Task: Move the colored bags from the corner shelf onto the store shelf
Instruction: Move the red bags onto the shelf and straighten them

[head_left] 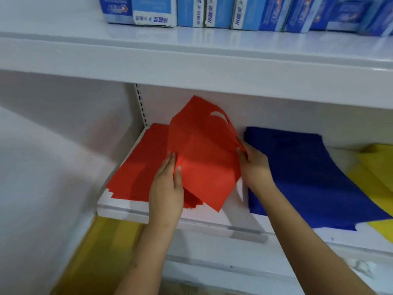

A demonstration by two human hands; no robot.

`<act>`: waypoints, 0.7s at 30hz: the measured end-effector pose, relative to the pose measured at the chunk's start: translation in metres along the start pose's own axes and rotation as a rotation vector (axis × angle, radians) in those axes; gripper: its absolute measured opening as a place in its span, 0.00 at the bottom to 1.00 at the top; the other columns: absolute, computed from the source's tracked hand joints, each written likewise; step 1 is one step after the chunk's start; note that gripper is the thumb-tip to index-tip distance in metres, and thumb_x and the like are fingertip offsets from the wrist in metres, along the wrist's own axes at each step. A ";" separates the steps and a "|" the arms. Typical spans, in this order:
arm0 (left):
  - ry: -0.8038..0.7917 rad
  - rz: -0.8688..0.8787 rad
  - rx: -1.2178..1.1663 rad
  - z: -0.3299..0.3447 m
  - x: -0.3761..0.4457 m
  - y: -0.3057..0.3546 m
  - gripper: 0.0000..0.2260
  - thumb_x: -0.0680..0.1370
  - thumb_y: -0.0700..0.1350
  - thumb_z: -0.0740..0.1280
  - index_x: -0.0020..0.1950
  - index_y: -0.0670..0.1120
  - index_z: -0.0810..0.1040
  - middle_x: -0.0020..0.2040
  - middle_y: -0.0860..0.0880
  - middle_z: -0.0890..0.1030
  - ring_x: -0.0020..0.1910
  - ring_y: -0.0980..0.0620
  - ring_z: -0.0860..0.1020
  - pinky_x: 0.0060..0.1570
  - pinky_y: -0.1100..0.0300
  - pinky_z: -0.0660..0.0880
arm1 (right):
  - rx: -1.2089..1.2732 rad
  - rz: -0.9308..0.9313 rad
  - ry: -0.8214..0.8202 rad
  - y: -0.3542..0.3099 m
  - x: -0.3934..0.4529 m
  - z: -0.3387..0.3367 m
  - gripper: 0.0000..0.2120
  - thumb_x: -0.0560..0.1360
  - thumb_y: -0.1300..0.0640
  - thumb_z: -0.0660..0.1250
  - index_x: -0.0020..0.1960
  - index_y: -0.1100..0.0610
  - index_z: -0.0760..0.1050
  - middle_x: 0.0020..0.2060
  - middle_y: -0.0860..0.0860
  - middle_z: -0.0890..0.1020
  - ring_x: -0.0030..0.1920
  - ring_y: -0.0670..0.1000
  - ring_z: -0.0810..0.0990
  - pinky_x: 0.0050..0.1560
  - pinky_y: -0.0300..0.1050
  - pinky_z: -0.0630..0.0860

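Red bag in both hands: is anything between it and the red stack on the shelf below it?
Nothing visible. The red bag, pinched by the left hand and right hand, hangs right over the red stack; the blue bags lie off to the right.

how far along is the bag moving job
Done, as it looks: a red pile, a blue pile and some yellow bags already lie on the store shelf. In hand: both hands, left and right, hold a red bag above the red pile. Left: laying it down; the corner shelf is out of view, so what remains is unclear.
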State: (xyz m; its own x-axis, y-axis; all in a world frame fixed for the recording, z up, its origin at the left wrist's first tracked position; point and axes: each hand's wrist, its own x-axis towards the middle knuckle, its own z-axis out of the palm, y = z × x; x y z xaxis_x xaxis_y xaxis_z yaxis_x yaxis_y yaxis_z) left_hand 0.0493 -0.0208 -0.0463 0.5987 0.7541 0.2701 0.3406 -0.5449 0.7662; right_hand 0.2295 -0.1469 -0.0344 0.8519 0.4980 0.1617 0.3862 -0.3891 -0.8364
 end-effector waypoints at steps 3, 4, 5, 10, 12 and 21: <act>-0.064 0.050 -0.054 0.027 -0.010 0.032 0.19 0.85 0.45 0.57 0.76 0.47 0.68 0.75 0.51 0.69 0.74 0.54 0.66 0.70 0.69 0.57 | 0.049 -0.016 0.128 0.015 -0.019 -0.051 0.19 0.82 0.58 0.57 0.72 0.50 0.70 0.62 0.44 0.78 0.55 0.37 0.76 0.51 0.19 0.66; -0.093 0.073 -0.076 0.038 -0.016 0.045 0.19 0.85 0.45 0.58 0.76 0.46 0.68 0.75 0.51 0.69 0.74 0.54 0.66 0.70 0.70 0.57 | 0.042 -0.022 0.173 0.022 -0.027 -0.070 0.19 0.82 0.60 0.57 0.72 0.52 0.70 0.61 0.44 0.78 0.53 0.33 0.76 0.50 0.19 0.66; -0.125 0.084 -0.102 0.048 -0.023 0.059 0.19 0.85 0.45 0.58 0.76 0.46 0.68 0.75 0.51 0.69 0.74 0.55 0.66 0.70 0.69 0.58 | 0.020 -0.039 0.220 0.029 -0.035 -0.089 0.19 0.81 0.61 0.58 0.72 0.53 0.70 0.59 0.43 0.78 0.50 0.29 0.76 0.48 0.19 0.66; -0.230 0.210 -0.169 0.104 -0.064 0.123 0.20 0.85 0.48 0.56 0.77 0.48 0.67 0.76 0.53 0.69 0.74 0.57 0.67 0.74 0.59 0.63 | -0.048 0.014 0.390 0.077 -0.072 -0.181 0.20 0.80 0.63 0.60 0.70 0.53 0.72 0.55 0.49 0.82 0.49 0.43 0.80 0.47 0.28 0.68; -0.318 0.271 -0.185 0.137 -0.093 0.164 0.20 0.85 0.50 0.55 0.78 0.49 0.66 0.76 0.54 0.67 0.74 0.59 0.66 0.74 0.63 0.62 | -0.042 0.045 0.488 0.104 -0.098 -0.237 0.19 0.80 0.62 0.61 0.70 0.52 0.73 0.61 0.50 0.80 0.57 0.46 0.79 0.50 0.30 0.68; -0.618 0.482 -0.178 0.286 -0.233 0.325 0.22 0.84 0.50 0.56 0.77 0.44 0.66 0.76 0.49 0.67 0.74 0.52 0.66 0.69 0.69 0.60 | -0.208 0.201 0.747 0.223 -0.226 -0.469 0.17 0.80 0.57 0.63 0.68 0.56 0.74 0.64 0.52 0.78 0.63 0.50 0.76 0.63 0.36 0.68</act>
State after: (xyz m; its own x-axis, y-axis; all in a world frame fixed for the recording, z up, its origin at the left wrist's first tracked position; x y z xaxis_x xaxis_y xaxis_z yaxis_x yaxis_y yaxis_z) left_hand 0.2277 -0.4786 -0.0267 0.9612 0.0827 0.2630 -0.1472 -0.6528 0.7431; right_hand 0.2893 -0.7095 -0.0119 0.8952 -0.2193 0.3880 0.1954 -0.5893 -0.7839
